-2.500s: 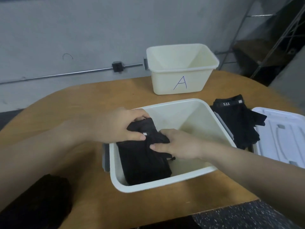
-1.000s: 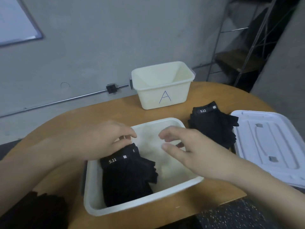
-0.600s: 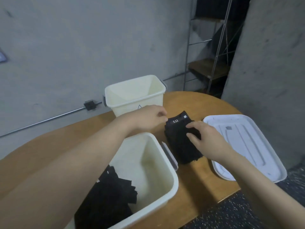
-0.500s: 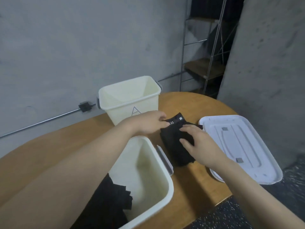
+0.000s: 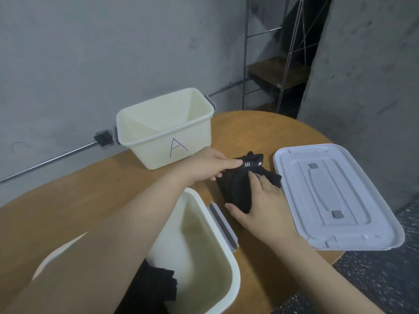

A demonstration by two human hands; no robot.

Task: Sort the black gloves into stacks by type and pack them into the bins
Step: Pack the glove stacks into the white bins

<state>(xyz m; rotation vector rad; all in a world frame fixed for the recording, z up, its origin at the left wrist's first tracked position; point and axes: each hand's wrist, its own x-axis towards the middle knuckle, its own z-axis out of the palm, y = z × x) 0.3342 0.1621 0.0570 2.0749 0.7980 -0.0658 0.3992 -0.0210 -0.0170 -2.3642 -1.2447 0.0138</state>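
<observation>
A stack of black gloves [image 5: 238, 186] with a white "5.11" label lies on the round wooden table [image 5: 56, 200], between the near white bin [image 5: 226, 264] and a lid. My left hand [image 5: 210, 165] pinches the stack's labelled cuff end. My right hand [image 5: 256, 205] grips its near end, thumb under and fingers on top. Another stack of black gloves [image 5: 154, 288] lies inside the near bin, partly hidden by my left forearm. The cream bin marked "A" [image 5: 167, 130] stands at the back with nothing visible inside.
A white bin lid [image 5: 331, 196] lies upside down on the table's right side, overhanging the edge. A metal shelf frame [image 5: 278, 71] stands behind the table at the right. A concrete wall with a conduit runs along the back.
Both hands left the gloves in the near bin and moved right to the second stack. They now hold it at both ends, and its cuff end is lifted slightly.
</observation>
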